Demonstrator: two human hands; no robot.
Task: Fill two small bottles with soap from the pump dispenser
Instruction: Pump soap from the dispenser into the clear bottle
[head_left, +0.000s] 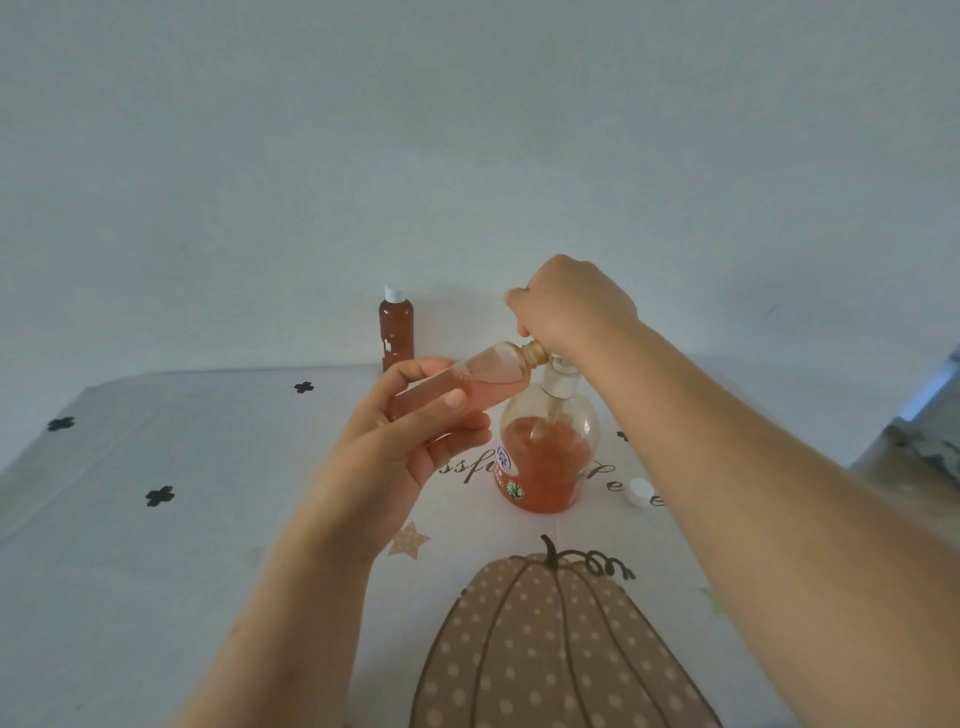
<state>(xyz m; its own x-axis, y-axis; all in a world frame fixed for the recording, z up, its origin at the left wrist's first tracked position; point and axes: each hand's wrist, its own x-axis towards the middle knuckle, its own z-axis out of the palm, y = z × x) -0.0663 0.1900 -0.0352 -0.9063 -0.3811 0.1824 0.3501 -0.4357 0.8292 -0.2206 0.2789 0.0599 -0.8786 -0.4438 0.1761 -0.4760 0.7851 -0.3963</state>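
Second fill, I judge: my left hand (415, 441) grips the small bottle (483, 384), tilted, neck at the spout of the pump dispenser (545, 457); my right hand (571, 306) curls over its pump head. The capped bottle (397, 332) stands behind the dispenser. Next: steady presses, neck kept aligned.

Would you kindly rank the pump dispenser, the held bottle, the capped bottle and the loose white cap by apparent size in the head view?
1. pump dispenser
2. held bottle and capped bottle, unranked: the held one looks bigger, but it is nearer the camera.
3. loose white cap
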